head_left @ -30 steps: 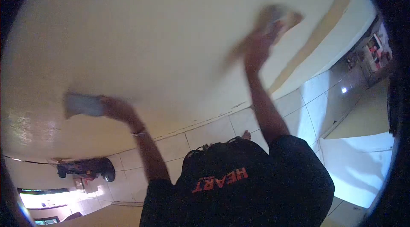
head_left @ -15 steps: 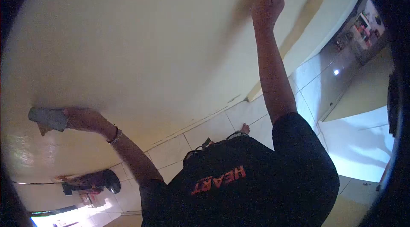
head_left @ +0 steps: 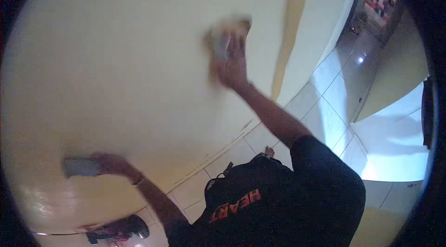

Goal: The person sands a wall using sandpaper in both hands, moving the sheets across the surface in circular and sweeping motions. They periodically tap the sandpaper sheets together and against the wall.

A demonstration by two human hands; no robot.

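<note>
My left hand (head_left: 113, 164), with a bracelet at the wrist, holds a grey folded sheet (head_left: 81, 167) that looks like sandpaper. It is against or very close to the lower left of the pale cream wall (head_left: 153, 70). Higher up and further right, my right hand (head_left: 234, 68) grips another folded sheet (head_left: 221, 46), grey and tan, also like sandpaper. Motion blurs this hand and its sheet, and a shadow falls on the wall beside them. Both arms are stretched out from my dark shirt.
A darker yellowish band (head_left: 293, 19) runs down the wall at right. Scuffed marks (head_left: 246, 125) lie along its lower edge, above the tiled floor (head_left: 320, 103). A bare foot (head_left: 269, 151) shows there. Dark items (head_left: 123, 229) lie at lower left.
My right hand has swept left and down across the wall with its sheet. My left hand appears lower and further right in view, and the whole view has shifted somewhat.
</note>
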